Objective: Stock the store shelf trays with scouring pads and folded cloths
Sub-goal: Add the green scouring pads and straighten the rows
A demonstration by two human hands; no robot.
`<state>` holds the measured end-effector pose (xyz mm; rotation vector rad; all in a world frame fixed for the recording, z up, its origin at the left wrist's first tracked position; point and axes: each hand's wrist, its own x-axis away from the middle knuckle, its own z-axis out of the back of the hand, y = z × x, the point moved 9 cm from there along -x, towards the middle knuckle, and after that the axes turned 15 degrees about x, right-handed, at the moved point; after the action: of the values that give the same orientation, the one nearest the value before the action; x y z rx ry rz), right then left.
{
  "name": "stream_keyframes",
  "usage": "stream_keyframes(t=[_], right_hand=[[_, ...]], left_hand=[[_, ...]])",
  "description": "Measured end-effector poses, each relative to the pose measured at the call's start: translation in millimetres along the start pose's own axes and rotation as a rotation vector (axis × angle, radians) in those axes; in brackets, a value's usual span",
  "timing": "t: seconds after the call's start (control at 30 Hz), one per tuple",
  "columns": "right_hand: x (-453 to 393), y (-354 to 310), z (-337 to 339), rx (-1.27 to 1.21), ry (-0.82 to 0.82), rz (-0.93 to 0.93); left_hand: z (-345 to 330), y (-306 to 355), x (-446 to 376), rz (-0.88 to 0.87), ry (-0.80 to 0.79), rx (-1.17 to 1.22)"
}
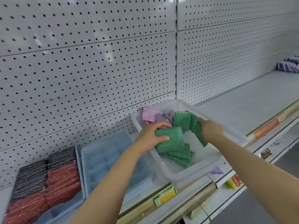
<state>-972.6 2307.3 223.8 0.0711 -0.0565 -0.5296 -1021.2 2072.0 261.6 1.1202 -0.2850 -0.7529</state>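
Scouring pads (178, 152), green and glittery, lie in a clear plastic bin (191, 173) that rests on the white shelf (242, 104) at about 5 o'clock in the view. The left hand (149, 136) has its fingers curled round one green pad (172, 137) at the bin's 9 o'clock side, thumb across its front. The right hand (210, 129), at the bin's 2 o'clock side, grips a strip of joined green pads (188, 121) that bends over and hangs down into the bin. Pink and lilac folded cloths (153, 115) lie bunched at the bin's 11 o'clock corner. At 8 o'clock, a blue divided tray (105, 159) stands beside the bin, and a second tray (80, 194) further left holds rows of grey and red pads (47, 180).
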Motion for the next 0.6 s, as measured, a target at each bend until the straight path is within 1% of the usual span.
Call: stream_keyframes(t=[0.07,0.17,0.23,0.27,0.43,0.6], right_hand=[[4.4,-11.8,21.3,-0.143,0.115,0.055],[25.7,-36.8,53.0,-0.463,0.283,0.239],[43.5,-55.8,68.3,-0.656,0.311,0.334],[51.1,-66.7,73.1,-0.71,0.315,0.374],[82.4,-129.6,88.5,-0.75,0.356,0.523],[114.6,-201.9,95.0,-0.783,0.356,0.637]], left_hand=[[22.4,5.6,8.8,-0.033,0.09,0.13],[63.3,6.4,27.2,-0.054,0.246,0.265],[88.8,6.6,43.8,-0.07,0.316,0.32],[99.9,6.4,52.7,-0.079,0.334,0.334],[158.9,-3.5,109.3,-0.085,0.433,0.272],[216.3,-23.5,181.6,-0.026,0.531,0.182]])
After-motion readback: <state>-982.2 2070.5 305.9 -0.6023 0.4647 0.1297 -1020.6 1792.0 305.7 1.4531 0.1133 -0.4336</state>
